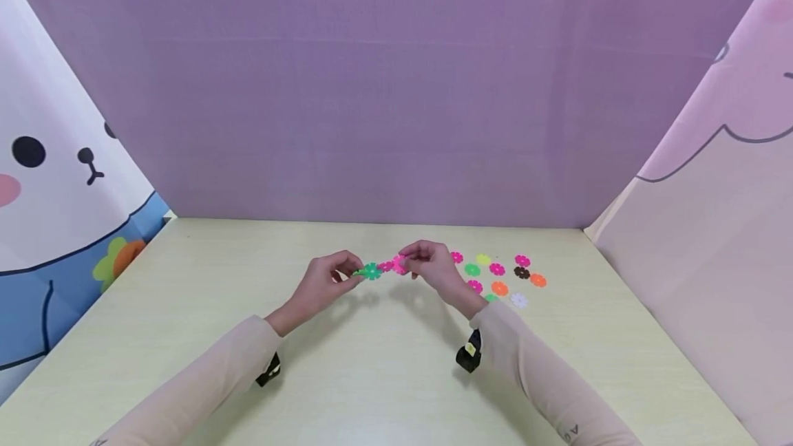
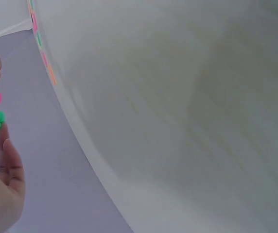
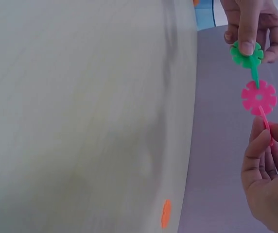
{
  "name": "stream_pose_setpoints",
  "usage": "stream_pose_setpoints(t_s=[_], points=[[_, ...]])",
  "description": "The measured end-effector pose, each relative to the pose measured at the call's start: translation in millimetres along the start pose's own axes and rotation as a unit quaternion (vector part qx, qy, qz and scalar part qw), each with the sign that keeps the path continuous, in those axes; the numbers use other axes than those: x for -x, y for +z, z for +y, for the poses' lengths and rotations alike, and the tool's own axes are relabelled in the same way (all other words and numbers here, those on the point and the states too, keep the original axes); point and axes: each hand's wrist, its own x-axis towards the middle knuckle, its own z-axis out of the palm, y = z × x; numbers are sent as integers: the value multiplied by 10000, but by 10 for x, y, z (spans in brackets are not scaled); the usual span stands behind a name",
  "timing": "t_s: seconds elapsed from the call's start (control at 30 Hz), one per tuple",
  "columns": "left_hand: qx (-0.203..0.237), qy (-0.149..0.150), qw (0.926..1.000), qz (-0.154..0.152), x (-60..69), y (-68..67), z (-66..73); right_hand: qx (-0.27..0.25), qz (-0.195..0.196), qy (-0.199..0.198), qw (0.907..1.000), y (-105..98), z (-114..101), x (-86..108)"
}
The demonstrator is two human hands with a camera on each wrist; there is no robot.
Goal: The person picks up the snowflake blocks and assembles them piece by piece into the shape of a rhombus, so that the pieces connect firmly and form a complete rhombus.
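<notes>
Above the table, a short chain of notched, flower-shaped plastic discs spans both hands. My left hand (image 1: 323,282) pinches a light green disc (image 3: 237,57) at one end. Slotted into it is a darker green disc (image 1: 372,271), seen nearly edge-on in the right wrist view. A pink disc (image 3: 250,99) with a small hole in its middle joins that one. My right hand (image 1: 438,271) pinches another pink disc (image 3: 264,118) between thumb and fingers, its edge meeting the first pink disc's rim. Fingers cover part of both end discs.
Loose discs lie on the table right of my right hand: several pink, an orange one (image 1: 538,280), a black one (image 1: 522,272), a white one (image 1: 519,300), a yellow one (image 1: 483,259) and green ones. A purple panel (image 1: 384,88) stands behind the table (image 1: 384,377).
</notes>
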Motion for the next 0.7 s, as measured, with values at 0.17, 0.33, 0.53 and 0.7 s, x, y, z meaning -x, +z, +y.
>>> stream_pose_setpoints(t_s=[0.17, 0.33, 0.53, 0.7], points=[[45, 33, 10000, 56, 5, 2, -12, 24, 227, 93, 9997, 30, 6, 10], [78, 99, 9999, 62, 2, 1, -28, -89, 400, 97, 9991, 63, 15, 23], [10, 209, 9998, 75, 18, -12, -36, -37, 510, -171, 9985, 124, 3, 53], [24, 149, 9999, 73, 28, -13, -59, -132, 334, -96, 9993, 122, -14, 68]])
